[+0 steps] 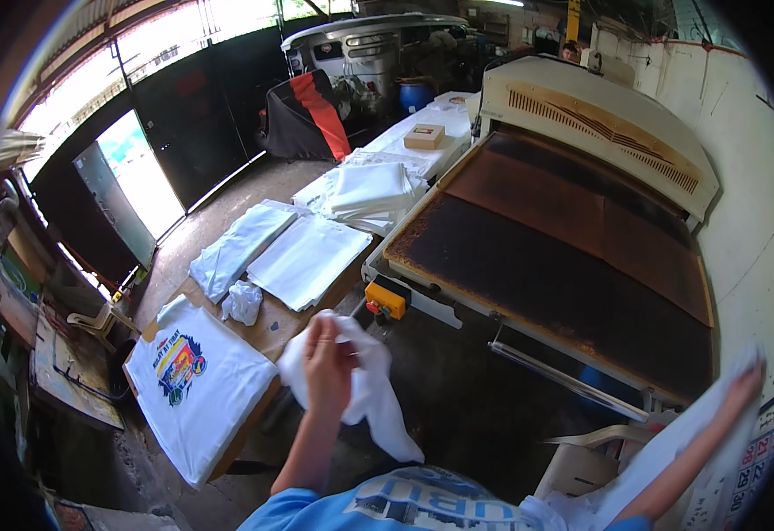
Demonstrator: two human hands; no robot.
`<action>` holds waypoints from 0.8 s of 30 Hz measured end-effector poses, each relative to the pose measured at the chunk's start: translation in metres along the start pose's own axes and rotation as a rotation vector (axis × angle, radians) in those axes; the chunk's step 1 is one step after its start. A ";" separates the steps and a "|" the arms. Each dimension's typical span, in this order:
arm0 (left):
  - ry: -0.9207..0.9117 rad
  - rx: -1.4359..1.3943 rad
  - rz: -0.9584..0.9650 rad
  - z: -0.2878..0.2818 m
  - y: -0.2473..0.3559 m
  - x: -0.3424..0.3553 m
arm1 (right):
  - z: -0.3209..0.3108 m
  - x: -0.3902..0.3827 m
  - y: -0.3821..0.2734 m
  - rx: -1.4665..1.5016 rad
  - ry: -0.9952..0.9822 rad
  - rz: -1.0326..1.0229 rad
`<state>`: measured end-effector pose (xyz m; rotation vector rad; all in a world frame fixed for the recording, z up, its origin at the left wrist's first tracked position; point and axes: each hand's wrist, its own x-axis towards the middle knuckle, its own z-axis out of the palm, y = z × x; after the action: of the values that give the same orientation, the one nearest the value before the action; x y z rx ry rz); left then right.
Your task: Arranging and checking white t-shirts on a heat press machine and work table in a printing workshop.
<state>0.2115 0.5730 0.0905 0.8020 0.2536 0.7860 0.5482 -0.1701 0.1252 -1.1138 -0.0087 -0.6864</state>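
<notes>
In front of my body, my left hand is raised with its fingers closed on a bunched white cloth, which hangs down toward my lap. Far out to the right, my right hand grips a second stretch of white fabric that slopes back toward me, slightly blurred. Whether both are one garment, I cannot tell. Left of my left hand, a white T-shirt with a colourful print lies spread on the end of a wooden table.
Beyond it lie stacked white sheets, folded white fabric and a crumpled plastic bag. A large heat press or dryer fills the right, with an orange switch box at its corner and a metal bar along its front. A plastic chair stands near me.
</notes>
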 end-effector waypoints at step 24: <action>-0.497 0.868 1.010 0.178 -0.047 0.253 | 0.408 -0.252 0.102 -0.240 -0.762 0.117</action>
<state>0.4985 0.6354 0.1986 1.9833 -0.3340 1.3961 0.5319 0.3197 0.1459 -1.5406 -0.5178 -0.1273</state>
